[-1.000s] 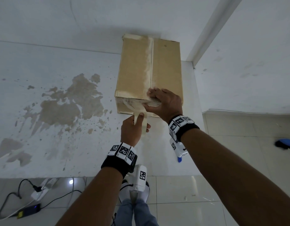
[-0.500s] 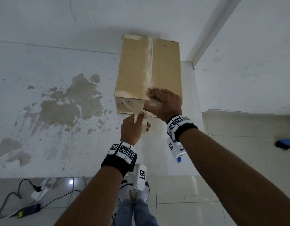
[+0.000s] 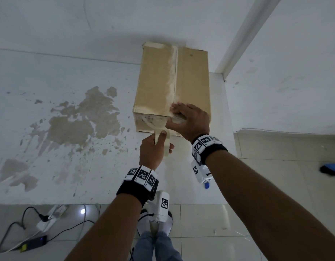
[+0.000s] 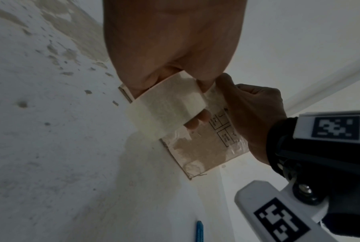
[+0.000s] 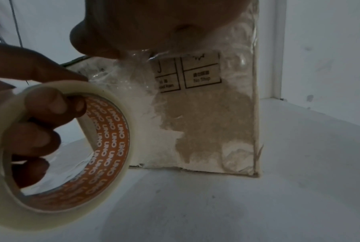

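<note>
A brown cardboard box [image 3: 155, 81] stands on a white ledge [image 3: 55, 172] against the wall. Old whitish tape runs along its top seam. My left hand [image 3: 153, 150] grips a roll of clear tape [image 3: 164, 143], fingers through its orange core [image 5: 106, 139]. A strip of tape [image 3: 153, 127] runs from the roll up onto the box's front face [image 5: 206, 114]. My right hand [image 3: 191, 119] rests over the box's top front edge. Its fingers lie on the top and its thumb [image 5: 96, 41] presses the tape against the front. In the left wrist view the roll [image 4: 166, 104] sits just in front of the box [image 4: 195, 152].
The ledge carries large brown stains [image 3: 78, 119] to the left of the box. A wall corner [image 3: 225, 72] closes in right behind the box. A blue pen [image 4: 199, 230] lies on the ledge near me. On the tiled floor are a power strip [image 3: 49, 215] with cables and a blue object [image 3: 330, 169].
My left hand has crept slightly up toward the box with the roll. My right hand stays on the box edge.
</note>
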`<state>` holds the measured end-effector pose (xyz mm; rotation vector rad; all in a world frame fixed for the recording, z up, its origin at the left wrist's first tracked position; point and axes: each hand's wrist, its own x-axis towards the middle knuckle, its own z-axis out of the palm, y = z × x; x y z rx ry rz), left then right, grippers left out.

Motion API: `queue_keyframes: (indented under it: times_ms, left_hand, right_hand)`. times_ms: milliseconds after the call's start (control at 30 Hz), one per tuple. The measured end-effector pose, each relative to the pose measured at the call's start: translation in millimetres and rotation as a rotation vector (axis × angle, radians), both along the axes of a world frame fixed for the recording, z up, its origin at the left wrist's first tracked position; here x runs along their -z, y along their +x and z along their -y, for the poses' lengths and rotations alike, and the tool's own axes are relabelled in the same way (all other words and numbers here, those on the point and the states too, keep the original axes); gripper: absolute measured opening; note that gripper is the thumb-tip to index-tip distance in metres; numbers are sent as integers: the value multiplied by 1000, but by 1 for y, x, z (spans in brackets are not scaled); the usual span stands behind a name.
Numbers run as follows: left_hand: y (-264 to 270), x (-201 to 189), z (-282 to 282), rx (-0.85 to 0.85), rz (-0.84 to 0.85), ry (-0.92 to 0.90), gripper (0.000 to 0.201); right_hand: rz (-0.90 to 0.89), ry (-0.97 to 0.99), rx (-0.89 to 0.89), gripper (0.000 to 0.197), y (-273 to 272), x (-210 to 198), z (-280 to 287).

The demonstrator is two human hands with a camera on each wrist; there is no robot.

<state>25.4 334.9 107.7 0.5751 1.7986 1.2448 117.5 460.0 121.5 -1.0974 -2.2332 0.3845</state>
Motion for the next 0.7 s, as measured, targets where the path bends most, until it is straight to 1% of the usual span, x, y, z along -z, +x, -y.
queue_keyframes:
  times_ms: [100, 200, 300, 533, 633, 700]
  left_hand:
    - [-2, 1, 2, 3, -12, 1, 36]
    - [-3, 0, 2, 14, -22, -10, 39]
    - [-3, -5, 1, 5, -36, -13, 42]
    - [-7, -6, 3, -11, -46, -16, 42]
    - [-7, -5, 4, -10, -54, -14, 44]
    - [-6, -4, 5, -14, -50, -7, 44]
  right_hand:
    - [-9, 23, -27, 39, 4, -1, -1]
    - [38, 18, -101, 46, 10, -2, -4]
    - [52, 21, -128, 45, 11, -1, -4]
    - [161, -17, -235, 43, 15, 4, -13]
    - [243, -25, -280, 49, 18, -2, -13]
    - [248, -42, -301, 51, 21, -3, -16]
